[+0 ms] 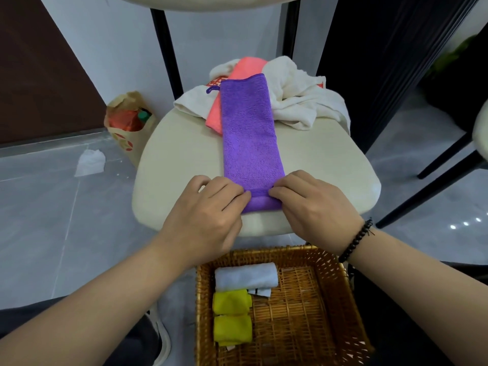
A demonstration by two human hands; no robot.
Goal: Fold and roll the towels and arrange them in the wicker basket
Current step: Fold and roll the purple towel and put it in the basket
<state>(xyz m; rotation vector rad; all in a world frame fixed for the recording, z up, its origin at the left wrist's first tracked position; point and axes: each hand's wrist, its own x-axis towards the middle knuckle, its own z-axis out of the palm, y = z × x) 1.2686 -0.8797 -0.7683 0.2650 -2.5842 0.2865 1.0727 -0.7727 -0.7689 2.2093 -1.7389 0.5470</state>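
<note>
From the head camera, a long folded purple microfibre towel (249,133) lies flat down the middle of a cream padded chair seat (179,165), its near end turned over into the start of a roll. The left hand (208,215) and the right hand (314,204) sit at either side of that rolled end, their fingers (235,195) curled onto it and pinching the fold from left and right. The right wrist wears a black beaded bracelet (356,240). At the far end of the seat, partly under the purple towel, lie a coral pink towel (237,72) and a crumpled heap of white towels (298,99). Just below the seat's near edge stands a square brown wicker basket (330,299); along its left side lie a rolled white towel (245,279) and two rolled yellow towels (231,318) in a row, touching one another. A brown paper bag (126,122) stands on the grey tiled floor (39,207) left of the chair.
</note>
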